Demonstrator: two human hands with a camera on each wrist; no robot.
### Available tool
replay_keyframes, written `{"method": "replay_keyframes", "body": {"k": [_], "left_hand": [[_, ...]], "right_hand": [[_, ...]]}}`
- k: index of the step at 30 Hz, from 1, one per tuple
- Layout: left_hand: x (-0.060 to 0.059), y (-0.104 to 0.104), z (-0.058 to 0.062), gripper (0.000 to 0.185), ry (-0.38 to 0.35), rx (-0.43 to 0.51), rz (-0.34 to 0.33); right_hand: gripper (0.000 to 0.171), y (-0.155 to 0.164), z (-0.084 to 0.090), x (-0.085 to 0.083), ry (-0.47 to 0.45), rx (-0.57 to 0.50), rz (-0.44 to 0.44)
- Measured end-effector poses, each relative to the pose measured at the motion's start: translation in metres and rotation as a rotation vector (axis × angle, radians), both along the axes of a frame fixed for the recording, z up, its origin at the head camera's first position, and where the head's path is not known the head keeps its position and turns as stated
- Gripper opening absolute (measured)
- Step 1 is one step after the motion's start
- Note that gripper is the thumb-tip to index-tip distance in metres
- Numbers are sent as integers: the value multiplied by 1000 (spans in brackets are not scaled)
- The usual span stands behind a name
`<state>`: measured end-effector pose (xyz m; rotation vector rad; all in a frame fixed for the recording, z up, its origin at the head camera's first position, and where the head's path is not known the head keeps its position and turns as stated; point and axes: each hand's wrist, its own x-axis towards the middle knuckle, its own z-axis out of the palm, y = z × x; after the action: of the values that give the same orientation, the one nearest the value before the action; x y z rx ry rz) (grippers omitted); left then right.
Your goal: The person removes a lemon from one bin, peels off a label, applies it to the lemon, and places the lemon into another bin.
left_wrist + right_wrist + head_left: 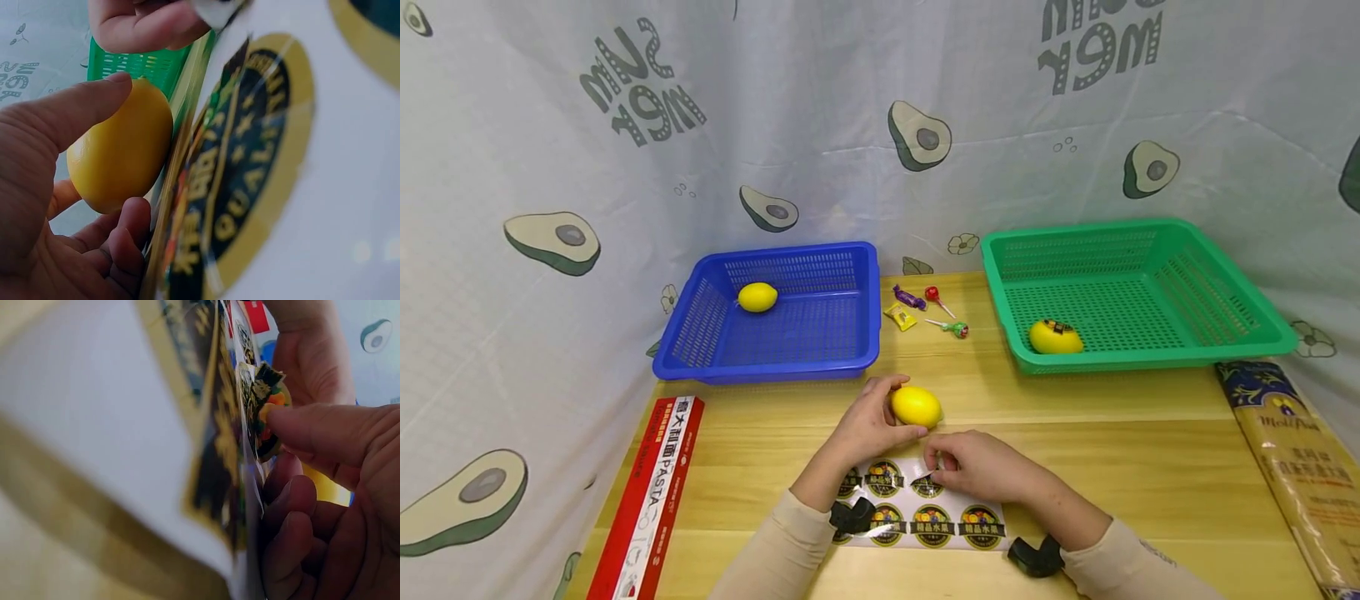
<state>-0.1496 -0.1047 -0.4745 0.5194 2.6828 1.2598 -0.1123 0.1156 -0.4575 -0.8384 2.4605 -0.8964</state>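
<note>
Holding a yellow lemon in left fingers, pinching a part-lifted sticker in right fingers

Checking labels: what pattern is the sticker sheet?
The sticker sheet: round black and gold labels on white; best in head view.

Lemon behind sheet; sweets btwn L bskt & R bskt.

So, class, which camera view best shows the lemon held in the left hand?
The left wrist view: the lemon looks largest there, though the left hand covers part of it. The head view shows it smaller, from above; the right wrist view shows just a yellow patch of it, past the fingers of the right hand.
</note>
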Motion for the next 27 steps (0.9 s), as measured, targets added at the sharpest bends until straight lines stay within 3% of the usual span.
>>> {"method": "replay_keyframes", "body": {"k": [6, 13, 18, 22, 27], "left_hand": [[-1, -2, 3, 81, -12, 23, -11], [2, -6, 15, 75, -54, 13, -6], [10, -4, 27, 67, 1, -74, -28], [21, 0, 46, 50, 79, -141, -49], [29, 5, 63, 35, 4, -11, -127]], "right_hand": [[11, 4, 4, 0, -53, -40, 4], [8, 9, 12, -1, -153, -81, -1], [9, 14, 19, -2, -168, -107, -24], [12, 18, 26, -5, -125, -132, -83], [13, 19, 33, -7, -122, -199, -198]]}}
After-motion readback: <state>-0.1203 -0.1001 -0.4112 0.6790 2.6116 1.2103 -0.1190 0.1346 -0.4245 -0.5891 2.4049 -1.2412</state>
